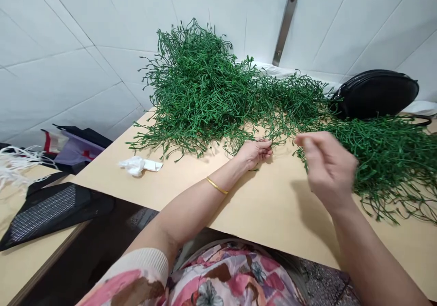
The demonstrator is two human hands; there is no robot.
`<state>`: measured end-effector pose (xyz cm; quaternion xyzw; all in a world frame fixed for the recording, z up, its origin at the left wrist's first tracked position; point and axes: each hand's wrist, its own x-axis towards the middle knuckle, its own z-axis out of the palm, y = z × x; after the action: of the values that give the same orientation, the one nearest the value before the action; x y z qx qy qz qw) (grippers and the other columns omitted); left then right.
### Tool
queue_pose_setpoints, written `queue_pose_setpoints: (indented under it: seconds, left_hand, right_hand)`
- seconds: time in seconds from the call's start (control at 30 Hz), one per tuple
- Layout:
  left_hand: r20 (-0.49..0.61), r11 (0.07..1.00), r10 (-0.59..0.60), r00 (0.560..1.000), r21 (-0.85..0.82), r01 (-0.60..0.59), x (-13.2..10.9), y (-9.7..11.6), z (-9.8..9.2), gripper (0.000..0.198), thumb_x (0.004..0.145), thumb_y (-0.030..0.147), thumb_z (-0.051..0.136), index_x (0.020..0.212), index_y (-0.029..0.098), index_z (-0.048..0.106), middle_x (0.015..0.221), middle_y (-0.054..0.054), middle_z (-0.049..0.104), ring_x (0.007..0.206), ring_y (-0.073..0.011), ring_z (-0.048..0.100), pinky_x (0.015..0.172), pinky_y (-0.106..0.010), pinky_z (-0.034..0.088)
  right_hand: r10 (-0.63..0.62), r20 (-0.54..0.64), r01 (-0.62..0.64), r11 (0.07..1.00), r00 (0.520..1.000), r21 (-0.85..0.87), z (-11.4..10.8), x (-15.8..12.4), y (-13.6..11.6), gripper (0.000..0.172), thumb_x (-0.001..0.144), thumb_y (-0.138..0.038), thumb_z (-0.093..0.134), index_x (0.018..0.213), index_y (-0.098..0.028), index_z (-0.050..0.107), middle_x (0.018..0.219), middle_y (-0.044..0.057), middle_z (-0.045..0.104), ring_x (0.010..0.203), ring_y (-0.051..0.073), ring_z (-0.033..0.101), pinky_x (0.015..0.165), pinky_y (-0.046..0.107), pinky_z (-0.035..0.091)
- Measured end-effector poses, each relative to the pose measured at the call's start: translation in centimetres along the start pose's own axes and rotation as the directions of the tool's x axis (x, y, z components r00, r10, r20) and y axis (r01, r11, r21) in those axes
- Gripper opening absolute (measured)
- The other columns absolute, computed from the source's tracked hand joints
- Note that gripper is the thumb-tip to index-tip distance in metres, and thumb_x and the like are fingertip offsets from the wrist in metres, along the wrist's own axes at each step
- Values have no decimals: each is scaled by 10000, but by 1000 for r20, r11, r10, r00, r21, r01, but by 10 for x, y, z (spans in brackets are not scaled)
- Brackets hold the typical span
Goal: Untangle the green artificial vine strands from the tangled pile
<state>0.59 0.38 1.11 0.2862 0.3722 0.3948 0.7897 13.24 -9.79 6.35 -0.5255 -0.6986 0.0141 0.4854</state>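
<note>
A big heap of thin green strands with small knobbed tips (205,83) lies at the back of the table. My left hand (254,153) rests low over the table at the heap's front edge, its fingers closed on a few green strands. Raised to the right of it, my right hand (329,167) is slightly blurred, with thumb and forefinger pinched together. Whatever is in that pinch, if anything, cannot be made out. Beyond and beside the right hand spreads a second pile of green strands (392,160), joined to the first by a lower stretch.
A crumpled white tissue (136,165) lies on the pale table (259,206) at the left. At the back right sits a black bag (378,92). White cords (20,167) and a black mesh item (48,210) lie on another surface at far left. A tiled wall (119,19) stands behind.
</note>
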Motion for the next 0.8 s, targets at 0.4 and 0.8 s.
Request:
queue_pose_setpoints:
  seconds: [0.4,0.8]
  left_hand:
    - [33,996,-38,999,-80,41,-1,-3,1,154,763,2,501,653,106,528,539,-9,567,478,-66,529,520,-190,433]
    - [61,995,-59,996,-78,64,0,-3,-1,173,774,20,486,634,95,554,516,-12,537,480,-63,504,510,-179,424]
  right_hand:
    - [13,177,17,986,984,-167,59,-2,66,138,832,-252,481,760,-195,586,793,38,638,773,189,518,732,332,375]
    - [-186,127,215,937,974,-276,56,-4,66,170,844,-239,478,937,-238,620,905,51,610,880,200,529,828,369,339]
